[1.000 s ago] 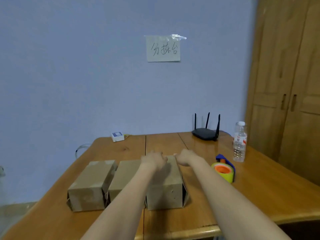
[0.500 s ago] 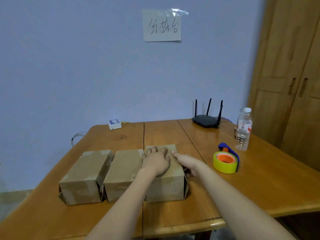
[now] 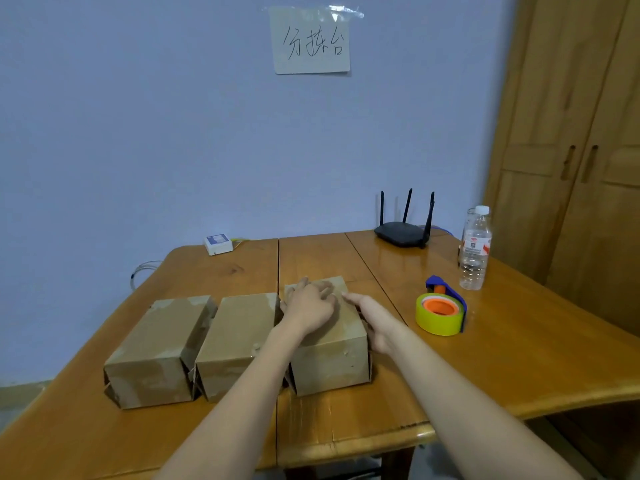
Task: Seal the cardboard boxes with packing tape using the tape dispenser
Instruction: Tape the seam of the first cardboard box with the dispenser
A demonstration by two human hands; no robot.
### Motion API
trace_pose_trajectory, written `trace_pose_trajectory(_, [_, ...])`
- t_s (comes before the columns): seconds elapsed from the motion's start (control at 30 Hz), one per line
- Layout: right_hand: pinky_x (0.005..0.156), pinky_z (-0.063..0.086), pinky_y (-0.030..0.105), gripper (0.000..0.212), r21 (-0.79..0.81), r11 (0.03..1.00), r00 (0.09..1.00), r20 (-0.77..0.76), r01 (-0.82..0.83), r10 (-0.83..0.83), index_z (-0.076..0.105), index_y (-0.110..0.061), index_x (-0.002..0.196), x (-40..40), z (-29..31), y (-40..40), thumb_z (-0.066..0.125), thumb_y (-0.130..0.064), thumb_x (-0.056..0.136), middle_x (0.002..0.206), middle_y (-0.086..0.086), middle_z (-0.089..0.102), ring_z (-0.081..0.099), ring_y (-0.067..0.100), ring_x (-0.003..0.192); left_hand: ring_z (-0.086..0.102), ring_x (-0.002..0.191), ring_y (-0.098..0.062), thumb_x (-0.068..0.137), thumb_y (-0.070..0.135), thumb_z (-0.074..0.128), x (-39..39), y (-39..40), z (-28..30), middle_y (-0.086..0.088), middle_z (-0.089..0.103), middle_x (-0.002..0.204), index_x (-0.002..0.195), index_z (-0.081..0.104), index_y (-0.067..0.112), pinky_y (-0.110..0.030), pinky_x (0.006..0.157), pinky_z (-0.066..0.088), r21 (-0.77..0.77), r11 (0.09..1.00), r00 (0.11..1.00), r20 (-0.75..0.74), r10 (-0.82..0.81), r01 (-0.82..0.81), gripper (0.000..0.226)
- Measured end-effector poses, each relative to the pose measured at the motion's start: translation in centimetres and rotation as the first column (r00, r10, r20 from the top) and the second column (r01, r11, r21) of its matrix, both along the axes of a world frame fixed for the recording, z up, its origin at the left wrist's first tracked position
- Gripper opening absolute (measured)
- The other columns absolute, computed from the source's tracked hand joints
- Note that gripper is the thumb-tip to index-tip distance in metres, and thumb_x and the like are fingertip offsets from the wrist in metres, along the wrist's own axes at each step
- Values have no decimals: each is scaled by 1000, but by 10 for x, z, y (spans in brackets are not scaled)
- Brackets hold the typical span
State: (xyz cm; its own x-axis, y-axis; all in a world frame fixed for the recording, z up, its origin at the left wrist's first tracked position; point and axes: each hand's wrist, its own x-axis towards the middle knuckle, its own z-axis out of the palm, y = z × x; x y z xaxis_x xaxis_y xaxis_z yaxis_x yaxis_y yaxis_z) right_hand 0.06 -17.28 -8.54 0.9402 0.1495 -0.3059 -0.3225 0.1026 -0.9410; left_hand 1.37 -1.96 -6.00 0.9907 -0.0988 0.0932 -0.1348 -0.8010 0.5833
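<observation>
Head-cam view looking down at a wooden tabletop (image 3: 346,258) against a blue wall. Three cardboard boxes sit in a row near the front edge: left box (image 3: 156,348), middle box (image 3: 235,337), right box (image 3: 329,355), sides touching or nearly so. The left hand (image 3: 308,306) lies palm-down on top of the right box, fingers (image 3: 323,291) spread & fairly straight, pressing the top toward its far end. The right hand (image 3: 375,323) is at that box's right side, fingers extended along the top right edge, thumb side against the box; can't tell if it curls round anything below. Tape dispenser (image 3: 441,311), blue frame w/ a yellow roll & orange core, lies on the tabletop just right of the right hand, apart from both hands. Farther right, a clear water bottle (image 3: 474,249) stands upright. At the far edge: a black router (image 3: 403,232) w/ upright antennas, & a small white device (image 3: 218,244) farther left. A paper sign (image 3: 310,41) w/ handwritten characters is taped to the wall. Wooden cabinet doors (image 3: 575,161) at right.
</observation>
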Motion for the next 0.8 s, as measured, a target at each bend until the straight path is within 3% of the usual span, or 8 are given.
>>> trace_pose_trajectory(0.17, [94, 54, 37, 43, -82, 996, 999, 14, -48, 49, 71, -18, 118, 3, 9, -11, 62, -52, 94, 102, 3, 78, 71, 23, 102, 11, 153, -21, 100, 26, 46, -7, 1, 7, -8, 25, 162, 139, 55, 27, -47, 119, 22, -224, 975, 997, 67, 24, -9, 40])
trace_pose_trajectory(0.3, [110, 43, 50, 78, -287, 945, 981, 62, -158, 183, 63, -27, 131, 6, 19, -11, 71, -76, 71, 112, -1, 76, 67, 23, 113, 11, 152, -23, 101, 28, 46, -11, -3, 8, -6, 15, 165, 141, 53, 31, -49, 121, 19, -331, 943, 998, 49, 29, -11, 41])
trace_pose_trajectory(0.4, [88, 59, 40, 63, -323, 941, 972, 170, -98, 160, 54, -27, 142, 3, 36, -11, 73, -51, 86, 109, 1, 76, 74, 22, 99, 9, 153, -21, 102, 28, 46, -11, -6, 5, -4, 14, 165, 144, 50, 32, -49, 121, 17, -348, 937, 998, 65, 24, 1, 43])
trace_pose_trajectory(0.47, [73, 61, 34, 56, -348, 935, 966, 215, -65, 147, 51, -26, 145, 0, 50, -13, 70, -36, 92, 110, 2, 74, 74, 21, 94, 9, 153, -20, 102, 28, 46, -14, -7, 5, -5, 16, 164, 146, 48, 31, -46, 120, 18, -403, 915, 996, 84, 26, 10, 44])
trace_pose_trajectory(0.53, [69, 58, 30, 64, -425, 905, 951, 267, -31, 158, 46, -28, 148, 1, 60, -14, 72, -33, 90, 113, 0, 71, 72, 20, 94, 18, 150, -23, 101, 28, 47, -13, -7, 4, -5, 20, 162, 147, 45, 32, -44, 118, 24, -457, 889, 996, 82, 45, -3, 46])
trace_pose_trajectory(0.63, [78, 56, 32, 75, -596, 802, 914, 343, 34, 215, 42, -35, 150, 7, 72, -16, 77, -36, 83, 119, -6, 67, 68, 17, 98, 29, 145, -28, 98, 32, 50, -16, -5, 1, -6, 29, 156, 149, 34, 42, -50, 115, 34, -467, 884, 999, 45, 12, 11, 55])
trace_pose_trajectory(0.7, [92, 54, 37, 78, -739, 666, 882, 377, 102, 284, 43, -33, 148, 6, 82, -18, 79, -39, 79, 128, -6, 63, 64, 17, 107, 40, 137, -30, 91, 39, 52, -14, -2, -2, -6, 36, 152, 144, 28, 52, -53, 109, 43, -470, 883, 1000, -15, -17, 8, 60])
trace_pose_trajectory(0.8, [100, 49, 39, 83, -875, 457, 847, 358, 158, 393, 40, -27, 151, 3, 87, -18, 79, -41, 79, 140, -1, 56, 56, 23, 120, 45, 128, -30, 98, 35, 50, -10, 3, -4, -9, 34, 146, 147, 31, 41, -45, 107, 43, -446, 894, 999, -3, 54, -50, 53])
